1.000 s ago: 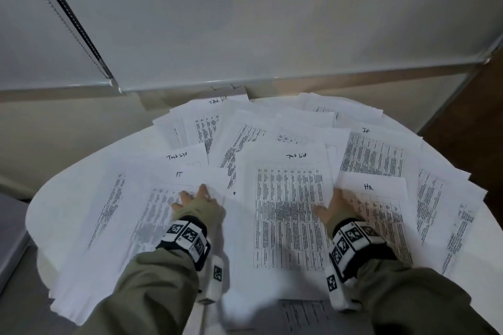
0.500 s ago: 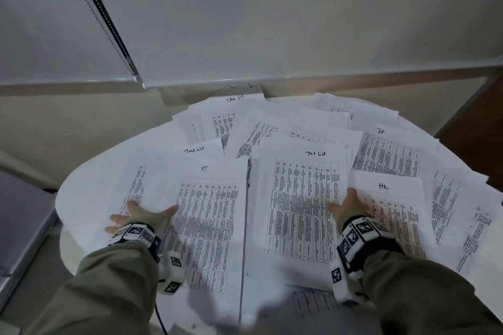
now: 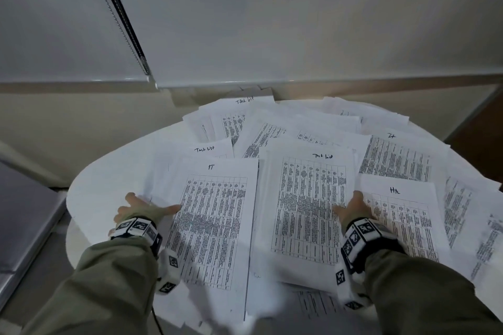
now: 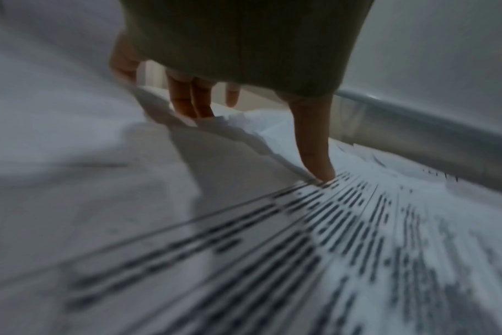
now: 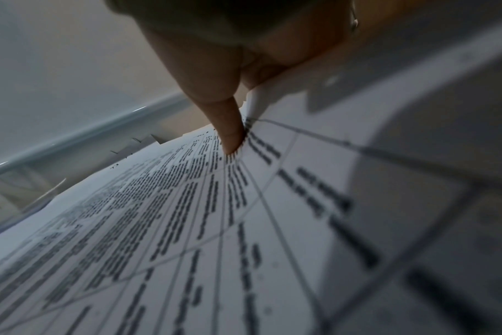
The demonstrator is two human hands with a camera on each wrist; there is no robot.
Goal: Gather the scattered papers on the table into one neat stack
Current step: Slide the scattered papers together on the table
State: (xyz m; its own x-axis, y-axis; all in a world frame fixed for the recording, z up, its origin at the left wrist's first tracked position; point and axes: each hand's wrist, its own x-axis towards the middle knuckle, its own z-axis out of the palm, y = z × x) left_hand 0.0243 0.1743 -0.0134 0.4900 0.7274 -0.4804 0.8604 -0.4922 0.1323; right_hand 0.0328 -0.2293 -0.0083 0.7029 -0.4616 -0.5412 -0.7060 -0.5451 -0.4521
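White printed sheets cover a round white table (image 3: 103, 179). A pile topped by a sheet marked IT (image 3: 215, 226) lies side by side with a pile headed Task List (image 3: 307, 198). My left hand (image 3: 141, 211) is spread at the IT pile's left edge, with its thumb (image 4: 315, 147) pressing on the print. The ragged paper edges hide its fingertips (image 4: 189, 99). My right hand (image 3: 353, 209) grips the Task List pile's right edge. Its thumb (image 5: 227, 117) is on top and its fingers are tucked under the paper. Just to the right lies a sheet marked HR (image 3: 402, 215).
More loose sheets fan out at the table's far side (image 3: 272, 128) and along its right side (image 3: 462, 212). A roller blind with a bead chain (image 3: 117, 13) hangs on the wall behind. A grey surface (image 3: 21, 212) stands lower at the left.
My left hand has left the top of the IT sheet and gone to the pile's left edge. The IT pile now lies squared beside the Task List pile. My right hand has hardly moved.
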